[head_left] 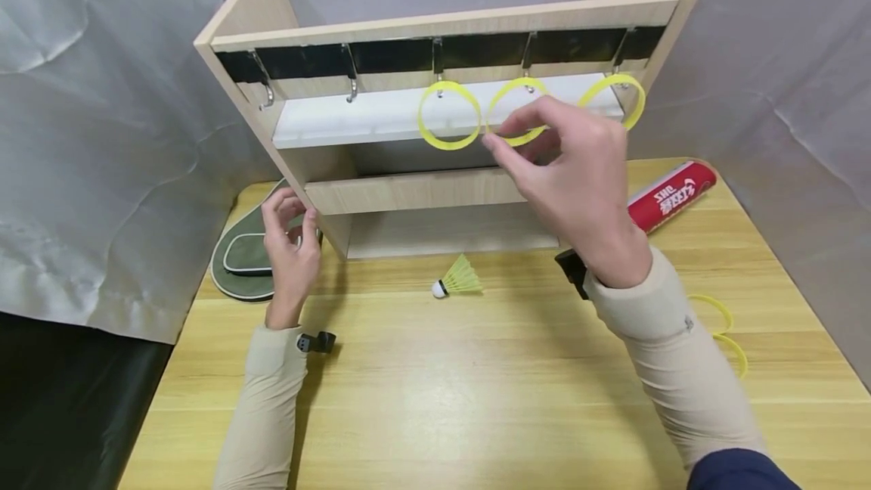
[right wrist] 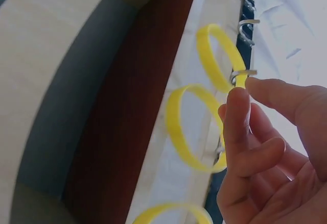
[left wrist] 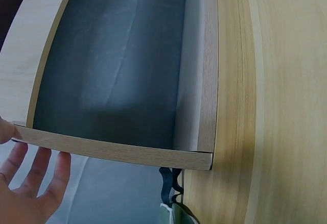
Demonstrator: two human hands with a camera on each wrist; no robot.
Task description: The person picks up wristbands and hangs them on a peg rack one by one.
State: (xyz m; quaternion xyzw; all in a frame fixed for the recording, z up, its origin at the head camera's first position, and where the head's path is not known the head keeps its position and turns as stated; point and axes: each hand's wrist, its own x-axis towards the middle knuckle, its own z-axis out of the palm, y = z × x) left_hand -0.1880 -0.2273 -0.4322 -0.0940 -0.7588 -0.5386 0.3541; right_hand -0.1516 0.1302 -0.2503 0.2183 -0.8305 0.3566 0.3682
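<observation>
A wooden rack [head_left: 449, 19] bears a row of metal hooks [head_left: 352, 82] on a black strip. In the head view, my right hand [head_left: 578, 165] pinches a yellow ring [head_left: 420, 116] by its right edge at the middle hook. Beside that hook, the right wrist view shows the thumb and index fingertips close together on the ring. Two more yellow rings [right wrist: 173, 124] hang from hooks to its right. My left hand [head_left: 294, 248] grips the edge of the rack's left side panel [left wrist: 112, 150], its thumb on one face and fingers on the other.
A yellow shuttlecock [head_left: 460, 276] lies on the wooden table [head_left: 435, 399] before the rack. Left of the rack is a green racket cover [head_left: 234, 278]. A red tube [head_left: 674, 195] lies at the right, with two loose yellow rings [head_left: 731, 346] nearer me.
</observation>
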